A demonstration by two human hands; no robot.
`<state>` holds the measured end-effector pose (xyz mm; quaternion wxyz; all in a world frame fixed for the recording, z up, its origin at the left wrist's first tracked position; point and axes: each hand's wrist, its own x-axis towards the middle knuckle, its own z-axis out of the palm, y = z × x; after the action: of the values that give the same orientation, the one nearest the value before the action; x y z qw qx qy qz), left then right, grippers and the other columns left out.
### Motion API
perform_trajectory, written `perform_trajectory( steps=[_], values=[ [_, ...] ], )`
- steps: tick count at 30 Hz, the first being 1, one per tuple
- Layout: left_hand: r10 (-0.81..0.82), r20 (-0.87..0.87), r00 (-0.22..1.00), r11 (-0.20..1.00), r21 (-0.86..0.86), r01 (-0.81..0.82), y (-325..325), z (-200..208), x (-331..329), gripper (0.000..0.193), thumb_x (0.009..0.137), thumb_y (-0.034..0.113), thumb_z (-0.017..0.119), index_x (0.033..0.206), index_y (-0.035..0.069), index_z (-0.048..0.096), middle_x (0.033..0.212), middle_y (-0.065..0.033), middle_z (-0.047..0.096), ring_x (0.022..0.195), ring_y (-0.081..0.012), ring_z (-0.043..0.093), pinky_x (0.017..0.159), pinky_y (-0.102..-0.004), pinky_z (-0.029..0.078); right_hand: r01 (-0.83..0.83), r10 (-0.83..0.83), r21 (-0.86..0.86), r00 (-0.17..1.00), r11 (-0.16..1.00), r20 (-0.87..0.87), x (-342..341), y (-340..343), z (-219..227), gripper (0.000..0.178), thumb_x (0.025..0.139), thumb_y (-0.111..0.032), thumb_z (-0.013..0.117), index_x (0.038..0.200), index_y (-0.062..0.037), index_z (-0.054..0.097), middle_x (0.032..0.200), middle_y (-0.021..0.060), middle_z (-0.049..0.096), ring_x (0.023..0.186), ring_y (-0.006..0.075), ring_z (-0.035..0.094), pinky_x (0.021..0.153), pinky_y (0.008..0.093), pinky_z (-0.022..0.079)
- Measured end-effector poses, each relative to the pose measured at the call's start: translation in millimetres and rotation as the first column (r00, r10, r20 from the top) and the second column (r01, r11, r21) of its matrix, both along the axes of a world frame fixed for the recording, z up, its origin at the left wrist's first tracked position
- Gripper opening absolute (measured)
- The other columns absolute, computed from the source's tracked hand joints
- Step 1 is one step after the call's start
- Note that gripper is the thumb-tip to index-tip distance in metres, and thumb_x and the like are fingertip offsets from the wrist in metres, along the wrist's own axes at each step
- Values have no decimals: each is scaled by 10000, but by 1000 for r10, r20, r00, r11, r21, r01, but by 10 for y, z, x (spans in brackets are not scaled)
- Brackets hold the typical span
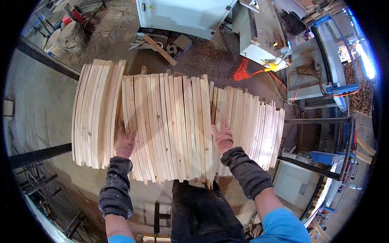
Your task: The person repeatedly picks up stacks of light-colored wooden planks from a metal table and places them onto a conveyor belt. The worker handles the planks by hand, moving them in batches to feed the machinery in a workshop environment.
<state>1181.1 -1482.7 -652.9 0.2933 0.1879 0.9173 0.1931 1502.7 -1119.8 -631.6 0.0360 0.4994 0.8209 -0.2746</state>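
Note:
A long row of pale wooden slats [162,121] stands side by side in front of me, in a left, middle and right group. My left hand [125,143], in a pinkish work glove, lies at the gap between the left group [95,113] and the middle one, fingers stretched out. At the border of the middle and right groups rests my right hand [223,137], gloved alike, its fingers spread against the wood. Neither hand is wrapped round a slat. Parts of the left fingers dip into the shadowed gap and are hard to see.
Dark metal bars [40,156] reach out beneath the slats on both sides. Beyond them stand a pale cabinet [182,16] and a machine table with a red coiled air hose [242,69] and yellow air gun [269,65]. Wood offcuts [160,49] lie on the dusty floor.

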Motion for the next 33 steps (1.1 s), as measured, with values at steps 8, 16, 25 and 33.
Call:
perform_trajectory(
  steps=[8,16,25,33],
  values=[
    [161,197,967,955,214,-203,122,102,108,1223,867,221,899,1755,115,65,1631,-241,501,1432,-369,581,1164,-453,513,105,-124,-153,985,983,-120,-487,-470,197,921,980,-486,723,1650,25,351,1637,264,456,1552,424,396,1268,511,355],
    [177,585,792,730,462,-504,416,536,243,963,832,-50,847,1649,97,358,1459,-124,638,1298,-270,662,1102,-394,569,94,-230,-474,944,875,-236,-425,-257,185,807,934,-348,838,1534,48,472,1339,193,685,1220,316,684,1103,408,523],
    [204,637,744,723,414,-553,342,426,368,986,787,-31,862,1641,93,383,1430,-124,659,1264,-283,688,1052,-405,601,77,-443,-723,833,686,-332,-261,-275,282,795,893,-392,869,1473,42,540,1314,166,724,1220,268,690,1084,395,535],
    [187,684,705,757,357,-547,159,1140,708,947,802,-56,821,1638,67,392,1471,-140,629,1264,-300,684,1029,-415,613,-80,-259,-646,873,759,-413,433,-580,193,583,971,-353,809,1447,-69,627,1327,202,722,1268,298,681,1221,408,431]
  ],
)
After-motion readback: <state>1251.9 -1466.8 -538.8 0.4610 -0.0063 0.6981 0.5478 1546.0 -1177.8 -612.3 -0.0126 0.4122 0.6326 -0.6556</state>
